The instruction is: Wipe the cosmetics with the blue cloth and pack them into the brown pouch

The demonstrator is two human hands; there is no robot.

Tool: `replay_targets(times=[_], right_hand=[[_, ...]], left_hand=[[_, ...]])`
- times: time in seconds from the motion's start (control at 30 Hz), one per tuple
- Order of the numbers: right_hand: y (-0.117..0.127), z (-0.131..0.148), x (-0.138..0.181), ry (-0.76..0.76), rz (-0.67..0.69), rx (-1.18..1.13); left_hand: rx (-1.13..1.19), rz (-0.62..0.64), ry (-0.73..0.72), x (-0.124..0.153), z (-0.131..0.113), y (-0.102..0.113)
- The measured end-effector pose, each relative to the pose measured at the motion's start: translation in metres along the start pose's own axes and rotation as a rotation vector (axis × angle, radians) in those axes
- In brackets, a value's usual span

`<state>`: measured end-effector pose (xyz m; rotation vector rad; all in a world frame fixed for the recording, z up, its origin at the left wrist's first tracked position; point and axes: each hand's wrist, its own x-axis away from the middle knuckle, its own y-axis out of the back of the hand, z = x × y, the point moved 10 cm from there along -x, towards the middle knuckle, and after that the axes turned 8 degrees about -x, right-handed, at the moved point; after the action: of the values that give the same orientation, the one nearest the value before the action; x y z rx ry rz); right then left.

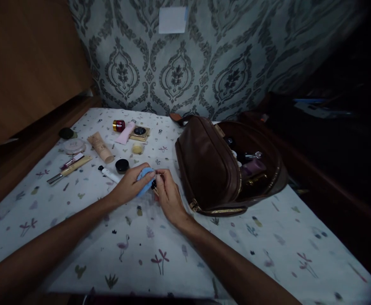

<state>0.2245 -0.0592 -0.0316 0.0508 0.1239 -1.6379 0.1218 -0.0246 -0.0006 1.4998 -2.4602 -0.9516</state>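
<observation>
Near the middle of the table, my left hand (134, 183) is closed on a light blue cloth (145, 181). Right beside it, my right hand (170, 195) grips a small item with a black and gold part (154, 185); the fingers hide most of it, so its kind is unclear. Both hands meet at the cloth. Just beyond my left hand lie a white tube with a black cap (109, 174) and a round black jar (122, 165). A brown cosmetic bag (207, 165) stands unzipped to the right of my right hand, with several cosmetics inside.
On the left lie a beige tube (100, 147), a round compact (74, 146), a slim gold tube (69, 170) and a dark round item (66, 133). Farther back are a red jar (118, 125), a pink tube (126, 132), a gold compact (140, 133) and a small yellow jar (137, 148). A wooden panel (29, 72) borders the left side.
</observation>
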Motion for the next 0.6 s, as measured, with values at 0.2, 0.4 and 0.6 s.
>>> replay_targets(times=[0.2,0.4,0.6], right_hand=[[-0.015,-0.038,-0.001,-0.444,0.064,-0.551],[-0.023,-0.037,-0.002,-0.489,0.078,-0.812],[-0.018,-0.034,-0.011,-0.372,0.005,-0.923]], left_hand=[[0.157,0.050,0.019,0.000,0.002,-0.003],[0.238,0.006,0.044,-0.002,0.005,0.000],[0.160,-0.133,0.054,0.004,0.008,0.005]])
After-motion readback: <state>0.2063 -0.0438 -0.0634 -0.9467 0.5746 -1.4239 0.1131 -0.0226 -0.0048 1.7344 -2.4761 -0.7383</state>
